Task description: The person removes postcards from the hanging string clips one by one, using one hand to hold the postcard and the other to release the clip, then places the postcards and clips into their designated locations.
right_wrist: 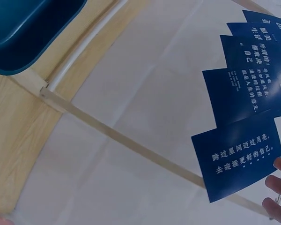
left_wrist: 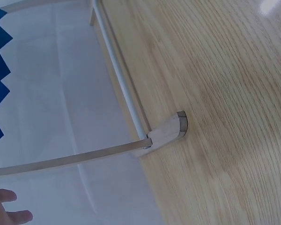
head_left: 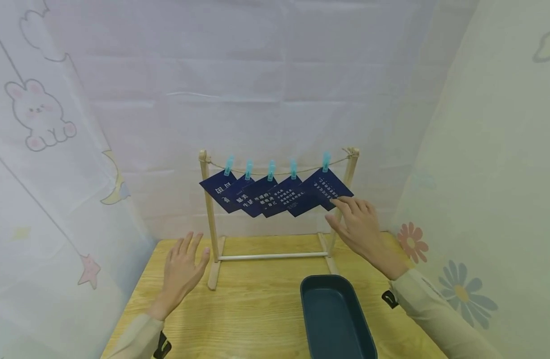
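Right hand (head_left: 357, 227) nearer. I see the end card (head_left: 321, 187) hanging tilted, just up-left of its fingertips, contact unclear; fingers loosely apart. Left hand (head_left: 183, 267): fingers apart.

Pale creased sheeting (head_left: 275, 75) (bunny-printed, left) backs a wood-grain table (head_left: 257, 309).

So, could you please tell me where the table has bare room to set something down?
The table is bare in front of the white bar, between the rack's left foot and the tray; five overlapping cards crowd the string.
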Tool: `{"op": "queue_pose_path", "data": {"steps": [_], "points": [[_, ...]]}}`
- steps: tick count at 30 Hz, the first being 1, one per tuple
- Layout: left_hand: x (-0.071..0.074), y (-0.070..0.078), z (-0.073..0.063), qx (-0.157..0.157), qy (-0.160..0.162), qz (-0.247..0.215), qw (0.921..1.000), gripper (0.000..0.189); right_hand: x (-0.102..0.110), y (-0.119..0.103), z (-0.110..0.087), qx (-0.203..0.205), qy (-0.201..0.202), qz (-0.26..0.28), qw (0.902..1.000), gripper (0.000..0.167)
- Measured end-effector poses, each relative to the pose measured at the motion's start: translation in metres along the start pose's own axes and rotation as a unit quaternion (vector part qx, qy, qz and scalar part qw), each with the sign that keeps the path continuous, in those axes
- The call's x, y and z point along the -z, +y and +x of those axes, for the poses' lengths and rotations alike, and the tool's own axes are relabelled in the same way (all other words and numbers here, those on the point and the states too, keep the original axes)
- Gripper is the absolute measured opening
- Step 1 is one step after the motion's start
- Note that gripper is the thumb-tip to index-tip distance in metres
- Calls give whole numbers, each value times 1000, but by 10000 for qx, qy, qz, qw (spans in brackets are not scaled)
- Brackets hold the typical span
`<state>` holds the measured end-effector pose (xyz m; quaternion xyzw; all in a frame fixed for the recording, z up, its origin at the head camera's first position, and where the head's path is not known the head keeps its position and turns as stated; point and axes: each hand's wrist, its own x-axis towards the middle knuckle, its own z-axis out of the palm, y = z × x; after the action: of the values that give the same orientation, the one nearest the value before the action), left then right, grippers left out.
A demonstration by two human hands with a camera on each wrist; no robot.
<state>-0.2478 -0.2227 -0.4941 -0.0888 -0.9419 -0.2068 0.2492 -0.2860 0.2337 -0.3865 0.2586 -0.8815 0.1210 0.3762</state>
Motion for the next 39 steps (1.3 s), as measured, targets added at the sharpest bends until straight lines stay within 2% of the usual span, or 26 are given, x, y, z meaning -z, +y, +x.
{"op": "queue_pose_path", "data": {"steps": [9, 16, 19, 24, 27, 31, 36, 39], "points": [[-9, 11, 7, -112, 211, -116, 9996, 55, 2, -21, 22, 262, -113, -157, 9995, 77], [-13, 16, 12, -191, 402, -312, 9985, 54, -3, -36, 40, 559, 42, -36, 9984, 65], [-15, 18, 14, -184, 480, -369, 9980, 54, -5, -41, 46, 570, -29, 33, 9984, 63], [-19, 24, 21, 91, 348, -719, 9968, 55, -12, -48, 54, 533, -114, 130, 9984, 64], [-23, 30, 26, 272, 254, -911, 9951, 56, -19, -53, 60, 572, -22, 172, 9982, 66], [-23, 39, 33, 384, 286, -1150, 9922, 55, -28, -59, 70, 642, 135, 185, 9977, 68], [-21, 51, 38, 517, 219, -1604, 9855, 52, -33, -64, 84, 689, 212, 208, 9972, 59], [-22, 56, 40, 636, 221, -1704, 9831, 51, -35, -65, 93, 744, 225, 154, 9969, 55]]}}
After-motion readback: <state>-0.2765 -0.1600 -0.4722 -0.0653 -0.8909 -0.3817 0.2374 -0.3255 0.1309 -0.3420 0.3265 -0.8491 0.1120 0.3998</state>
